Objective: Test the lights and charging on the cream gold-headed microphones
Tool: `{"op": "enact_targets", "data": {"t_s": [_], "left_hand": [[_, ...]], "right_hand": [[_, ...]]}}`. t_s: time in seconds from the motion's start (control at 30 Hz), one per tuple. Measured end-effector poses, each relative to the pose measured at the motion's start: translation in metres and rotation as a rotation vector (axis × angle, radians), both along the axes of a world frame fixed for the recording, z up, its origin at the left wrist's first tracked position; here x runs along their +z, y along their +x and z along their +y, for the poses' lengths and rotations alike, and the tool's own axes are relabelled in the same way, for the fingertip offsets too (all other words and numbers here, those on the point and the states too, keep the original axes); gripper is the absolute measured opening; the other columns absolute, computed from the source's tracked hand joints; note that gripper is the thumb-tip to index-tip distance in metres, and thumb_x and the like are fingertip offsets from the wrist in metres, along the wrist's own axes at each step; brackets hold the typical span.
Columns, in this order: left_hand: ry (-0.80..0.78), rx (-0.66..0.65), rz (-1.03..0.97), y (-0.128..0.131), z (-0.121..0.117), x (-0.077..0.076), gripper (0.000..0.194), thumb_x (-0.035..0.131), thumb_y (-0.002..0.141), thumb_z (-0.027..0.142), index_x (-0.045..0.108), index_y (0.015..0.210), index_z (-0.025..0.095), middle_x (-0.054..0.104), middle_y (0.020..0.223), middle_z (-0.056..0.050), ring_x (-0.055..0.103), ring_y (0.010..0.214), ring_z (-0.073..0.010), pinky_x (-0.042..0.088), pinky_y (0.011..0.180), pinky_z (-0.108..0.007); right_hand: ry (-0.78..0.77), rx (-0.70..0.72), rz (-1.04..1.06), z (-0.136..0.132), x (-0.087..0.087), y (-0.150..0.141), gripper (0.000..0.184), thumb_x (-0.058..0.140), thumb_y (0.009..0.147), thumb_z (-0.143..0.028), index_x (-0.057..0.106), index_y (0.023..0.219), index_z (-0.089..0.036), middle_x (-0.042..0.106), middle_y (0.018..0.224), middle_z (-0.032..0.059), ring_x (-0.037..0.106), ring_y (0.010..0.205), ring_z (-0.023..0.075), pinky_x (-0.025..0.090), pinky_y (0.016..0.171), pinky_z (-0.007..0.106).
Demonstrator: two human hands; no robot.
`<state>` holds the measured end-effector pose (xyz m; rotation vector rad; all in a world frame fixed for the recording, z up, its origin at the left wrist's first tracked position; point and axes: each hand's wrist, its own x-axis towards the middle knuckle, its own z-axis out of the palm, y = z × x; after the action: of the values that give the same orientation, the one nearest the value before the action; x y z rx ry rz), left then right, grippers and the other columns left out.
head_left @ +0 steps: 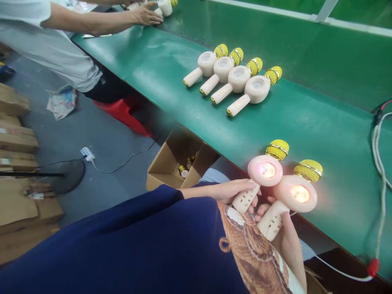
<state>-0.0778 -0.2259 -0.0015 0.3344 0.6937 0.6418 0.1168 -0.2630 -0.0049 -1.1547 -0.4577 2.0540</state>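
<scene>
My left hand [232, 190] is closed round the handle of a pale pink karaoke microphone [257, 173] with a gold mesh head. In my right hand [288, 230] is a second karaoke microphone [280, 204] of the same kind, tilted beside the first. Both have a ring-shaped body with a lit centre, and buttons run down their handles. A thin white cable [329, 267] runs from near my right hand toward a red-tipped cord. Further up the green table [337, 130], several unlit microphones [239, 79] lie in a slanting row.
An open cardboard box [165, 163] with a few parts inside stands below the table edge. A co-worker's hand [147, 15] touches microphones at the far end. A red stool [122, 116], a power strip [87, 153] and stacked cartons [18, 139] are at left.
</scene>
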Motion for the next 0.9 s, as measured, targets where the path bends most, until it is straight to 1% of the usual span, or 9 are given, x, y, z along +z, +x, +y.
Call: {"op": "enact_targets", "data": {"t_s": [0.13,0.23,0.33,0.43,0.53,0.63,0.7,0.77,0.9], "left_hand": [[-0.007,-0.010,-0.032,-0.002,0.001,0.004,0.035,0.059,0.082,0.048,0.055,0.093,0.014,0.062,0.071,-0.004,0.059,0.057,-0.0135,0.047,0.062,-0.029],[0.002,-0.001,-0.040,-0.002,0.001,0.006,0.033,0.060,0.081,0.045,0.056,0.094,0.015,0.062,0.073,-0.004,0.061,0.059,-0.0137,0.045,0.058,-0.026],[-0.007,0.028,-0.013,0.000,-0.001,0.002,0.038,0.066,0.076,0.046,0.055,0.095,0.015,0.061,0.068,-0.002,0.059,0.054,-0.0130,0.043,0.053,-0.024],[-0.012,0.067,0.044,0.003,-0.002,-0.004,0.044,0.069,0.071,0.050,0.054,0.091,0.014,0.059,0.061,0.000,0.056,0.049,-0.0121,0.041,0.048,-0.024],[0.032,0.069,0.110,0.006,-0.003,-0.006,0.044,0.069,0.070,0.051,0.054,0.087,0.014,0.057,0.056,0.001,0.052,0.043,-0.0102,0.039,0.044,-0.023],[0.089,0.072,0.135,0.006,-0.002,-0.006,0.039,0.068,0.072,0.047,0.052,0.084,0.014,0.056,0.052,0.002,0.047,0.038,-0.0078,0.037,0.043,-0.023],[0.106,0.065,0.112,0.004,-0.001,-0.007,0.036,0.065,0.074,0.045,0.052,0.085,0.014,0.056,0.052,0.001,0.046,0.038,-0.0075,0.036,0.043,-0.022],[0.103,0.046,0.056,0.001,-0.001,-0.008,0.035,0.063,0.075,0.043,0.052,0.089,0.014,0.058,0.056,0.000,0.050,0.042,-0.0090,0.038,0.046,-0.023],[0.089,0.004,-0.056,-0.005,0.000,-0.012,0.041,0.070,0.067,0.038,0.053,0.097,0.015,0.057,0.065,0.001,0.058,0.055,-0.0133,0.045,0.055,-0.026]], "right_hand": [[-0.019,-0.056,-0.019,0.000,0.001,-0.002,0.033,0.057,0.084,-0.051,0.057,0.111,-0.031,0.063,0.085,0.0019,0.064,0.078,0.0222,0.055,0.068,0.037],[-0.027,-0.055,-0.027,0.002,0.002,-0.001,0.036,0.060,0.081,-0.053,0.058,0.110,-0.030,0.064,0.084,0.0019,0.065,0.078,0.0238,0.055,0.069,0.039],[-0.013,-0.019,-0.012,0.002,0.000,0.001,0.036,0.059,0.083,-0.051,0.057,0.112,-0.030,0.065,0.086,0.0023,0.065,0.077,0.0240,0.054,0.072,0.041],[-0.014,0.001,-0.014,0.001,-0.004,0.002,0.034,0.056,0.086,-0.049,0.056,0.114,-0.030,0.066,0.087,0.0026,0.064,0.075,0.0229,0.053,0.070,0.039],[-0.012,0.002,0.007,0.001,-0.004,-0.001,0.031,0.054,0.087,-0.046,0.055,0.114,-0.031,0.063,0.083,0.0014,0.062,0.073,0.0217,0.052,0.066,0.036],[-0.008,-0.001,0.020,0.000,0.001,-0.007,0.029,0.054,0.087,-0.044,0.054,0.113,-0.032,0.060,0.080,-0.0005,0.060,0.072,0.0197,0.050,0.065,0.033],[-0.007,-0.005,0.024,0.000,0.006,-0.009,0.030,0.055,0.085,-0.044,0.054,0.113,-0.033,0.058,0.080,-0.0010,0.058,0.072,0.0187,0.049,0.065,0.032],[-0.005,-0.007,0.024,0.000,0.008,-0.010,0.031,0.056,0.084,-0.043,0.053,0.113,-0.033,0.058,0.082,-0.0009,0.058,0.073,0.0189,0.049,0.066,0.032],[0.018,0.001,0.001,0.003,0.005,-0.008,0.031,0.059,0.080,-0.042,0.054,0.109,-0.031,0.059,0.078,-0.0006,0.060,0.070,0.0204,0.048,0.062,0.033]]}}
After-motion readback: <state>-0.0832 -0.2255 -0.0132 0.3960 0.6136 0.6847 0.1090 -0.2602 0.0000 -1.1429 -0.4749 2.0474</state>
